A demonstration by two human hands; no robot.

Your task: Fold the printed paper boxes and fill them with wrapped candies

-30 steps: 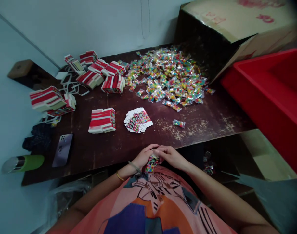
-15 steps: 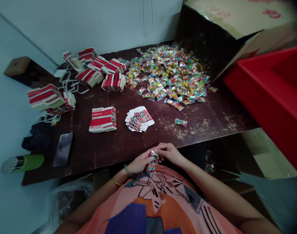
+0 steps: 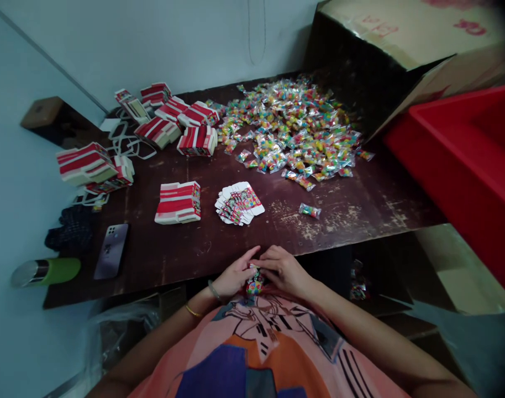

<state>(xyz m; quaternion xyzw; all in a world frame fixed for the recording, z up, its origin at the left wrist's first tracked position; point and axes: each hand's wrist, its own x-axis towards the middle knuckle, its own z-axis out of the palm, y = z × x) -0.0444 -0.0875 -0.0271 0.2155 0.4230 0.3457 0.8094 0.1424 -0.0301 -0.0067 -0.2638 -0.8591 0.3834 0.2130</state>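
Close to my body, just off the table's near edge, a small printed candy box [image 3: 254,283] is held between my hands. My left hand [image 3: 235,276] grips it from the left, thumb across its face. The fingers of my right hand [image 3: 284,270] are bent over its top and right side, hiding part of it. On the table beyond lies a fanned pile of flat printed boxes [image 3: 240,203]. To its left is a stack of flat red-and-white boxes [image 3: 178,203]. A single wrapped candy packet [image 3: 309,210] lies to the right.
A large heap of wrapped candies [image 3: 294,127] covers the back of the table [image 3: 219,249]. More bundled boxes [image 3: 198,140] stand at the back left. A phone [image 3: 111,251] and green bottle [image 3: 62,271] lie left. A red bin [image 3: 455,160] and cardboard carton [image 3: 397,33] stand right.
My right hand has closed further over the top of the candy box, its fingers now bent across it. The left hand's fingers have lifted a little. The view has shifted slightly.
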